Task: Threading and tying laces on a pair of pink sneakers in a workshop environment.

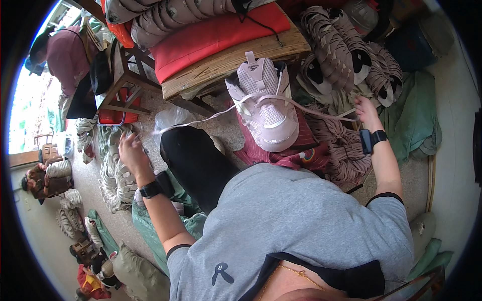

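Across the front of the pale pink shoe (pixel 268 118), the lace (pixel 216 114) lies over the base of the tongue and spreads out to both sides, and we read the step in hand as drawing those two ends out. We have the shoe in front of our body with its toe toward us, the striped red cloth (pixel 307 134) showing beneath and beside it, and the wooden surface (pixel 233 62) just beyond its heel. Well out to the left of the shoe, our left hand (pixel 133 151) is raised near one end of the lace; its fingers are blurred, and we cannot tell whether they hold anything. Out to the right of the shoe, our right hand (pixel 368 111) meets the other end with fingers curled, though the grip is too small to make out. To do this well, we should draw both ends evenly, low and outward from the shoe, so that neither side runs longer; a harder tug on one side could swing the toe round. We would keep the strand flat where it bends over the shoe, smoothing any twist before adding tension, and keep the left end clear of the plastic bag (pixel 169 118) beside its path.
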